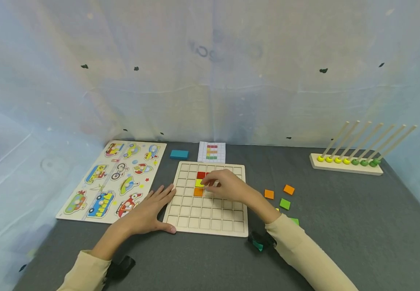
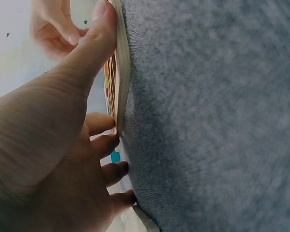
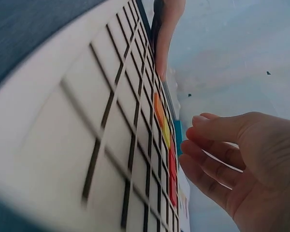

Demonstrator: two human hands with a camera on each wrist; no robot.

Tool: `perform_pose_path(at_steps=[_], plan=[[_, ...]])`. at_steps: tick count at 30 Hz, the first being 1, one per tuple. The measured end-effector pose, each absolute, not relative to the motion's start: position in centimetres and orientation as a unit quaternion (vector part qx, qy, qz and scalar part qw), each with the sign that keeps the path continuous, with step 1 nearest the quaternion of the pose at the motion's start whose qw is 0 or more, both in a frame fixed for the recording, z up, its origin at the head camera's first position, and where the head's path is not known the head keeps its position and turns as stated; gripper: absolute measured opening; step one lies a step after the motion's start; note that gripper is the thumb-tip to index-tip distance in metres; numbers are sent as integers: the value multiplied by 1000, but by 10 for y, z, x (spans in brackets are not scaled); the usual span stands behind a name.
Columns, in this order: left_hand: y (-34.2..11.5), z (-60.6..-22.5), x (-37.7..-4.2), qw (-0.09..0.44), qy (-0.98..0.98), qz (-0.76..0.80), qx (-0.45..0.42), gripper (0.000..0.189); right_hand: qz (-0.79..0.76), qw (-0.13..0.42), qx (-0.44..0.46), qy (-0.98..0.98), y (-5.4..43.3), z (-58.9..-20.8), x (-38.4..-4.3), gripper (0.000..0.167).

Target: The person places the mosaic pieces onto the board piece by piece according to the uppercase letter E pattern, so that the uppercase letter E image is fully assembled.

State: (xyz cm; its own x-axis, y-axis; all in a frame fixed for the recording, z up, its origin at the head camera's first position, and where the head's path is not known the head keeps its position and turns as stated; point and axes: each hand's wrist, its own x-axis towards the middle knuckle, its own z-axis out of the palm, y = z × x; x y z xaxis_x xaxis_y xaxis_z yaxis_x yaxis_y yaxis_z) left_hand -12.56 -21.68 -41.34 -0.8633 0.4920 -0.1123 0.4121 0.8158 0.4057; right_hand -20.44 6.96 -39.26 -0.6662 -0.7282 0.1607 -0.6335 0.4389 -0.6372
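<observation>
A wooden grid board (image 1: 210, 222) lies flat on the dark cloth. Set in its cells are red tiles (image 1: 201, 175), a yellow tile (image 1: 199, 183) and an orange tile (image 1: 198, 192). My right hand (image 1: 228, 185) hovers over the board beside the yellow tile, fingers loosely bent; nothing shows between thumb and fingertips in the right wrist view. Along the board's left side rests my left hand (image 1: 148, 212), fingers spread, with the thumb (image 2: 104, 24) against the front edge near the corner. The right hand partly hides the red row.
Loose orange tiles (image 1: 269, 194) and green tiles (image 1: 285, 203) lie right of the board, some partly behind the right arm. A vehicle puzzle (image 1: 113, 188) is at left. Behind stand a blue block (image 1: 179, 154) and a pattern card (image 1: 221, 152). A peg stand (image 1: 346, 165) with beads is far right.
</observation>
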Motion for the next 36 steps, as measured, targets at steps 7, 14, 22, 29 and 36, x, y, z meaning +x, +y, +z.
perform_pose_path(at_steps=[7,14,22,29,36], plan=[[-217,-414,-126,108,946,193,238,116,-336,75,-381,858,112,-390,-202,21],[-218,-415,-125,106,946,189,241,117,-328,60,-347,876,158,-385,-201,27],[-219,-414,-125,108,947,191,236,116,-304,82,-304,899,203,-385,-202,32],[-219,-414,-125,110,946,194,236,116,-274,119,-279,913,218,-385,-200,34],[-218,-415,-125,104,945,193,242,116,-273,122,-286,910,220,-390,-198,34]])
